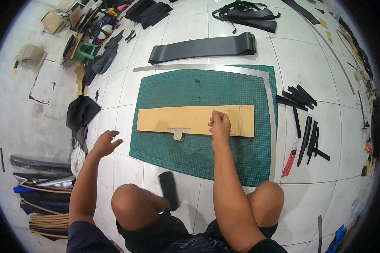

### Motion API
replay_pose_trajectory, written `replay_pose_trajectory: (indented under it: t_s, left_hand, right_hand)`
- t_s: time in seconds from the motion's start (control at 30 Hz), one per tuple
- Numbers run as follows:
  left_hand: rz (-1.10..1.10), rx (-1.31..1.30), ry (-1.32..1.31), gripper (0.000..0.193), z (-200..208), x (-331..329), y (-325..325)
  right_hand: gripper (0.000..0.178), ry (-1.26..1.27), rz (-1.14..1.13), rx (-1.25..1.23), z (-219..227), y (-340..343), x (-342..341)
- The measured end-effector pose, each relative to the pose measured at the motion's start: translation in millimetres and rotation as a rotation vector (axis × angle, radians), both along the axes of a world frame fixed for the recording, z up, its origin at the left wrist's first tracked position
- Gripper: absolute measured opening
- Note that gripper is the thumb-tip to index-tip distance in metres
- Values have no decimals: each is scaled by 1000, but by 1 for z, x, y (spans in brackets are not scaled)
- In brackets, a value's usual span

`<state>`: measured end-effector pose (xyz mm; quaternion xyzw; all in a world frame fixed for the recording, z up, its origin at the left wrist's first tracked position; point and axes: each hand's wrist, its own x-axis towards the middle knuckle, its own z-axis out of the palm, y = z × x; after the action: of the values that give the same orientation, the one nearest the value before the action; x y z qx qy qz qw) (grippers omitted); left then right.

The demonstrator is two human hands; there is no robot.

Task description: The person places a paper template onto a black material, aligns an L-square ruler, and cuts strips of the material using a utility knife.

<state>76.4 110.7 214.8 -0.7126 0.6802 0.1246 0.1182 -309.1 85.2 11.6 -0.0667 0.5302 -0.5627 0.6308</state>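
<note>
On the green cutting mat (pixel 173 147) lies a long tan cardboard strip (pixel 185 118), with lines marked near its right end. A wide-jawed clip (pixel 178 133) grips the strip's near edge. My right hand (pixel 220 125) is over the right part of the strip with fingers curled and pressed together; whatever may be between them is hidden. Left of the mat, my left hand (pixel 107 143) hovers above the tiled floor with its fingers apart, holding nothing. Along the mat's far and right edges runs a large L-shaped metal square ruler (pixel 267 76).
Beyond the mat lies a folded black strip of material (pixel 202 48). To the right are black offcuts (pixel 310 139) and a red utility knife (pixel 289 163). Rolled materials (pixel 46 196) are stacked at left, near a black bag (pixel 82 113). A green stool (pixel 88 50) stands far left.
</note>
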Motion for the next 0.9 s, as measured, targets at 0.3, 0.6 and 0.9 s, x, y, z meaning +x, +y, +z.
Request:
replay_pose_trajectory:
  t_s: [0.3, 0.6, 0.9]
  left_hand:
    - [-348, 400, -144, 57, -147, -57, -87]
    - [-589, 176, 232, 68, -257, -74, -136]
    - [-646, 136, 306, 67, -267, -105, -134]
  right_hand:
    - [36, 374, -33, 209, -76, 55, -65]
    - [47, 793, 99, 75, -66, 78, 10]
    - [63, 501, 230, 202, -169, 87, 203]
